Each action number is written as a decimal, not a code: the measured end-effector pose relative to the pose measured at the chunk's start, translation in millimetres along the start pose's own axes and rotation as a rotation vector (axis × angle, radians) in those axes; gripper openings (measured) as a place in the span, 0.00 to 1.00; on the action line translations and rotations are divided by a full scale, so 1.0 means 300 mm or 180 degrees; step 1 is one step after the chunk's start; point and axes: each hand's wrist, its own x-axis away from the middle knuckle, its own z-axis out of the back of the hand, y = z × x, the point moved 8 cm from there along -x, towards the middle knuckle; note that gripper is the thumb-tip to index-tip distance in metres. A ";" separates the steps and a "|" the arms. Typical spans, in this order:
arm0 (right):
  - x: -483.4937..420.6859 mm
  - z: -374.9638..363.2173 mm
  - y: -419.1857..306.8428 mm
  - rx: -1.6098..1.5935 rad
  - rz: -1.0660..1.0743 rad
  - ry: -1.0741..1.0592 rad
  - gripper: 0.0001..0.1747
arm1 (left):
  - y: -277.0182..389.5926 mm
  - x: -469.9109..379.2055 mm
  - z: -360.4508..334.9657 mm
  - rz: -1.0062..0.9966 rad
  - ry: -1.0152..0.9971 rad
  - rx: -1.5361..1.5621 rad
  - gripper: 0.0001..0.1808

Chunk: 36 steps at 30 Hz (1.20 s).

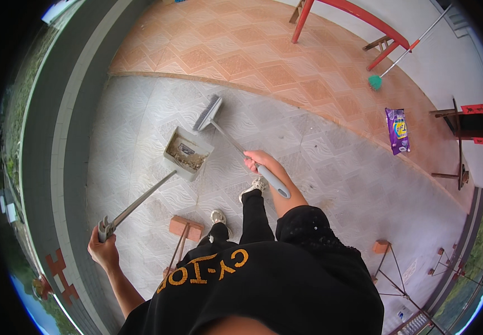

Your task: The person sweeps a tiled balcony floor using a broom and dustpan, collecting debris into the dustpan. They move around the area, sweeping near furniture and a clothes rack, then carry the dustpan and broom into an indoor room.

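Note:
My left hand [104, 251] grips the top end of the long handle of a grey lobby dustpan [188, 153], at the lower left of the view. Dirt and a flat scrap lie inside the pan, and a row of comb teeth runs along its near side. My right hand [257, 161] is closed round the handle of a grey broom [210, 113], below its thicker grey grip. The broom head is on the far right side of the dustpan, close to its rim, with its grey bristles turned to the left.
A brick [186, 228] with metal rods lies by my feet. A purple packet [397, 130] is near the raised edge of the orange tiles. A red table [354, 12], a green-headed mop [375, 82], and a metal frame [404, 293] with bricks stand right. A low wall [63, 104] borders the left.

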 end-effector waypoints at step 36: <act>0.584 0.755 0.081 -0.1768 0.0426 0.1134 0.15 | 1.923 -0.222 -1.023 -0.2963 -0.1228 -0.1312 0.16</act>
